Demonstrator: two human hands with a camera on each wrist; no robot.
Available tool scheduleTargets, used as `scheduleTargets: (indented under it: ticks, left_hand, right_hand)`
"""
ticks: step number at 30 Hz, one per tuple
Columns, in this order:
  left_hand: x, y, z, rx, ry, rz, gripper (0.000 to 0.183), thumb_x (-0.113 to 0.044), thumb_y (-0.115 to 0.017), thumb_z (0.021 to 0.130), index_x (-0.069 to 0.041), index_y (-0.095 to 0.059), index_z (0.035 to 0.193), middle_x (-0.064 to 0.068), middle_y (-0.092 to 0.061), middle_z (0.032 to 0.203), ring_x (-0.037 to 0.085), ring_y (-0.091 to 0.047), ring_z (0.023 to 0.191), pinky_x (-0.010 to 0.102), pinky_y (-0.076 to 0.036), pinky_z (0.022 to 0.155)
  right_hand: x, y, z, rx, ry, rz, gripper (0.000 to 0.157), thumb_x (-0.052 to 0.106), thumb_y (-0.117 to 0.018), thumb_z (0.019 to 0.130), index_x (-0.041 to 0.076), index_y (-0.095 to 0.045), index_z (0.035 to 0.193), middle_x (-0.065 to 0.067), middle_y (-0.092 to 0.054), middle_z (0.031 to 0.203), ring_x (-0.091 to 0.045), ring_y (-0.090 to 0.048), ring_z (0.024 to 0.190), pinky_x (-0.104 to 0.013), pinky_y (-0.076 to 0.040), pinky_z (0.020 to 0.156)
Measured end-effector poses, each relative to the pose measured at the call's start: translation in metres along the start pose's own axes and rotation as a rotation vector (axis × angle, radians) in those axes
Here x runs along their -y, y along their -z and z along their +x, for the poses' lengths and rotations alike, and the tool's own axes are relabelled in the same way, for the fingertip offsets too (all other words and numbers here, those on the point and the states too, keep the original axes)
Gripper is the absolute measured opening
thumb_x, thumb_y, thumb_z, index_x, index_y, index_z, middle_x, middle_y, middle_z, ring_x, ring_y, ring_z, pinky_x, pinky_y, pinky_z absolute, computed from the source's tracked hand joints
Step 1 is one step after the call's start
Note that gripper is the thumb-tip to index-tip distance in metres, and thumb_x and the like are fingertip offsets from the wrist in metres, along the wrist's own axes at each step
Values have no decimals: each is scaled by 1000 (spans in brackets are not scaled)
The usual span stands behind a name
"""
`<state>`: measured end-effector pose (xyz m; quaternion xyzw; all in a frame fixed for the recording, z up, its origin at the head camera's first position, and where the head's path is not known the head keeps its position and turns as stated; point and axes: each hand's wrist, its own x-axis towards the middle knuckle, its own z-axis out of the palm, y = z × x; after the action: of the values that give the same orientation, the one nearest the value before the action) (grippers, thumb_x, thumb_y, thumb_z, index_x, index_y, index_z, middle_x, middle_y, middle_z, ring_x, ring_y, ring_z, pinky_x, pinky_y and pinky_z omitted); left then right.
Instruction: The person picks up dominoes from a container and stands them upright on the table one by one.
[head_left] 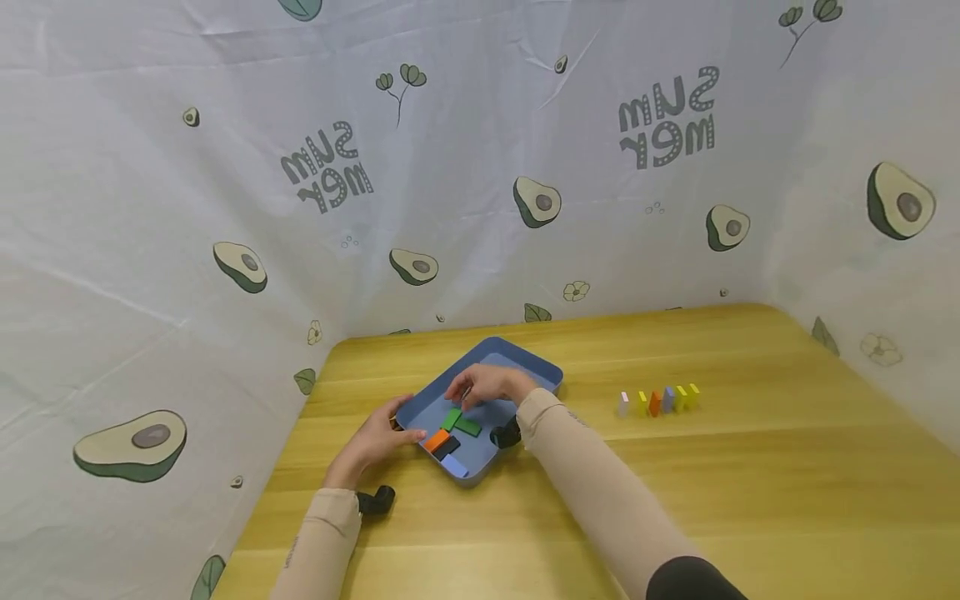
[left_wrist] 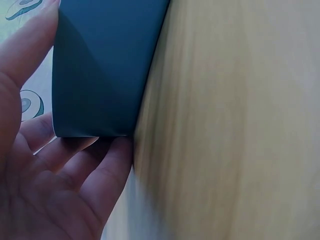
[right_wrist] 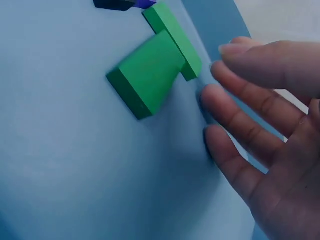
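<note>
Pinched by the left hand, the blue tray sits low-centre in the frame; the right hand, fingers loosely spread, hangs over it near two green blocks. Lettering on the left sleeve is too small to read; mirrored "summer" marks the backdrop, upper left and upper right.

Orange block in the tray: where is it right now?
In the head view, the orange block lies along the left side of the blue tray, beside the black block and close to the thumb of the left hand.
</note>
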<state>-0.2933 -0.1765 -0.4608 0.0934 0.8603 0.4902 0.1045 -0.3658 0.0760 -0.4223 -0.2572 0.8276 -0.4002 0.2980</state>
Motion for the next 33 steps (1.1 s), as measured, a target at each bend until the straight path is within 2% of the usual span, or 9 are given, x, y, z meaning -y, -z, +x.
scheduleTargets:
  ticks: [6,12,23,29,33]
  left_hand:
    - [0,1,1,11,10,-15,87,-28,-81,86,-9,-34,156,24,-44,152,41,-52,132,49,-49,103]
    - [0,0,2,24,9,-21,86,-29,-81,85,-10,-35,156,23,-41,154,44,-49,135,49,-50,103]
    - [3,0,3,16,16,-29,85,-25,-80,86,-9,-34,156,23,-42,153,44,-49,135,48,-51,102]
    - [2,0,3,19,18,-22,86,-25,-80,87,-8,-33,157,24,-42,153,44,-48,136,47,-51,102]
    - [1,0,2,22,10,-29,85,-23,-79,87,-6,-32,156,25,-43,152,44,-50,135,46,-52,101]
  right_hand:
    - [0,-5,6,10,-46,-82,38,-7,-64,90,5,-68,125,-8,-67,119,-15,-59,105,-32,-51,98]
    - [1,-9,9,35,-65,-168,36,-7,-64,91,8,-71,122,-5,-64,108,-15,-55,95,-29,-51,89]
    - [-2,-11,12,1,-61,-135,30,-12,-60,91,5,-72,112,-2,-60,94,-14,-51,86,-23,-48,78]
    - [0,-14,14,-12,-50,-179,27,-12,-60,91,5,-71,109,-4,-58,90,-14,-49,80,-21,-44,70]
    - [1,-15,15,-37,-63,-201,24,-11,-61,89,5,-71,104,-5,-59,89,-14,-49,78,-22,-43,70]
